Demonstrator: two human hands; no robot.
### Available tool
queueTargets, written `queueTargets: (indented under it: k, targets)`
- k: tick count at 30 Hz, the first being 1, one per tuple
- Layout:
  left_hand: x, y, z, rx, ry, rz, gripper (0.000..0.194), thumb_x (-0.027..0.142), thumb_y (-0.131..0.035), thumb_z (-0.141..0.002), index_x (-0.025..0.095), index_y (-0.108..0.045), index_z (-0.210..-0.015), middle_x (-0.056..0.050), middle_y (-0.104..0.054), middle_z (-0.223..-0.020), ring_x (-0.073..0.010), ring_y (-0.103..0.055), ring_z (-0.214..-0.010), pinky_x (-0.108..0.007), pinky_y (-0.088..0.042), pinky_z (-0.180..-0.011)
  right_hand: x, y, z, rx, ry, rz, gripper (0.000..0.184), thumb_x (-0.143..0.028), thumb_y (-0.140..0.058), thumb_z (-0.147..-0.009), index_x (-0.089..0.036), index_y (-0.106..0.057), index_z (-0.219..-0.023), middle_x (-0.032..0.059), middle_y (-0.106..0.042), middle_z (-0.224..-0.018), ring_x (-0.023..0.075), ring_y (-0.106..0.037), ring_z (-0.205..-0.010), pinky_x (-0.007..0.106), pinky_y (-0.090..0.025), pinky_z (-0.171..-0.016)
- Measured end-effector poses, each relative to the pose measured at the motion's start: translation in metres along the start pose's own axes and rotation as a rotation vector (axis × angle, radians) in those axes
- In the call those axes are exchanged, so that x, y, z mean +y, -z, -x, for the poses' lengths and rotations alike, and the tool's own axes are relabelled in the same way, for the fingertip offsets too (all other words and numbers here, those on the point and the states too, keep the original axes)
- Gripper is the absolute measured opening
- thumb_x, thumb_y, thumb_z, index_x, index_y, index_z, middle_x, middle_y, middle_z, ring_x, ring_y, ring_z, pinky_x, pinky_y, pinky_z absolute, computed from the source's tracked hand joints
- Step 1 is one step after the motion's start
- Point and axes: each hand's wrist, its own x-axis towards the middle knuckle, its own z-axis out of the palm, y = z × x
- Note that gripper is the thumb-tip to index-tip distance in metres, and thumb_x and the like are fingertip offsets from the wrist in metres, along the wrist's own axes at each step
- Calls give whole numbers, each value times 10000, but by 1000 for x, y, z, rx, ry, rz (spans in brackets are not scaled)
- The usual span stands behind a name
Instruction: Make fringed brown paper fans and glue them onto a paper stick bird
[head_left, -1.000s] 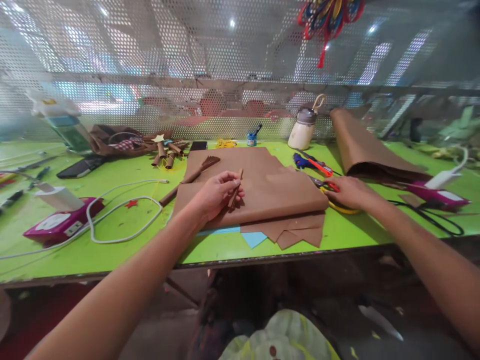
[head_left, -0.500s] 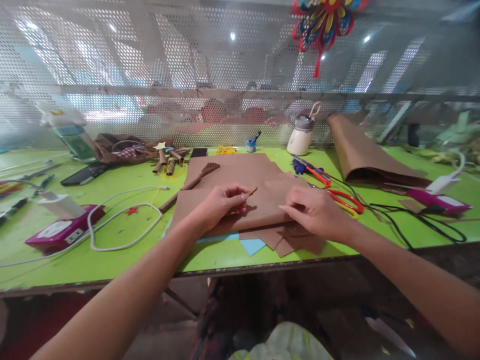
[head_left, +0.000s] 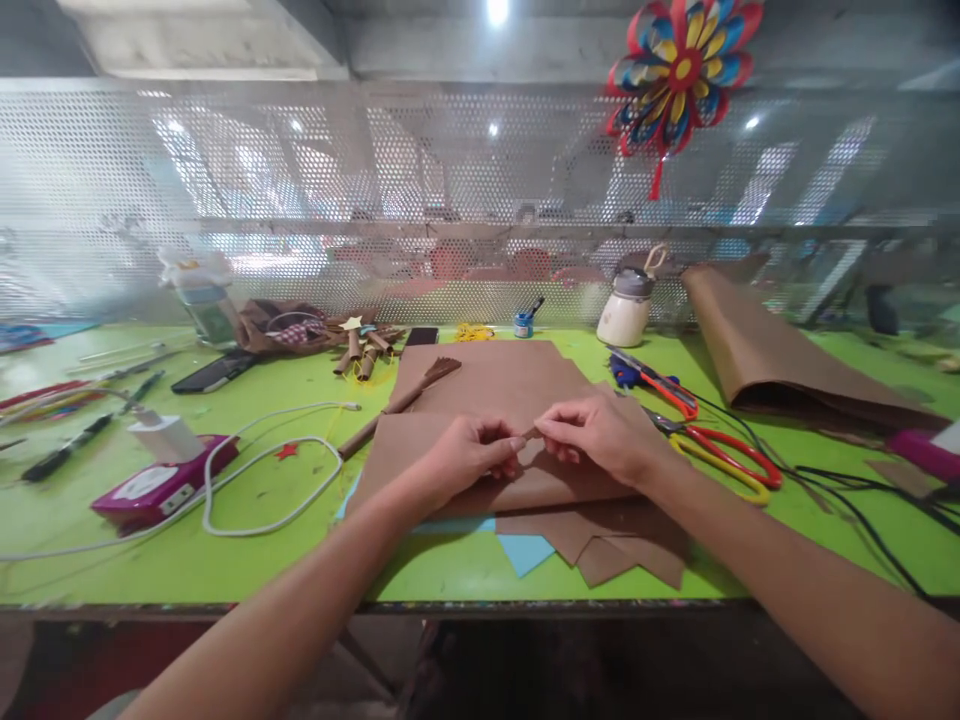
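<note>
Between my two hands is a small strip of brown paper [head_left: 531, 434], narrow and partly covered by fingers. My left hand [head_left: 480, 448] pinches its left end, and the fingertips of my right hand [head_left: 589, 432] close on its right end. Both hands are just above folded brown kraft paper [head_left: 487, 370] lying on the table. A rolled brown paper stick [head_left: 401, 405] with a fringed top rests at the left edge of that paper. Pointed brown paper pieces [head_left: 630, 560] and a light blue sheet [head_left: 526, 553] stick out below it.
Scissors with red and yellow handles [head_left: 731, 455] lie right of the paper, near a craft knife [head_left: 656, 380]. A white cable [head_left: 274, 440] loops on the left beside a magenta power strip [head_left: 150, 490]. A cream bottle [head_left: 624, 310] and large folded brown paper [head_left: 780, 340] stand behind.
My right hand has moved left to meet the left hand and now grips the other end of the paper strip. The camera view has tilted up and shifted left.
</note>
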Motion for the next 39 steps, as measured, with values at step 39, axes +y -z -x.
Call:
queueTargets:
  k: [39]
  targets:
    - [4, 24, -2, 313, -67, -186, 178, 335, -526, -767, 159, -521, -739, 16, -545, -506, -93, -495, -429, -191, -347, -438, 30, -11, -4, 227, -49, -37, 360, -429, -549, -770, -163, -584, -1008, 4, -588, -639, 108, -511, -517, 229, -405, -476]
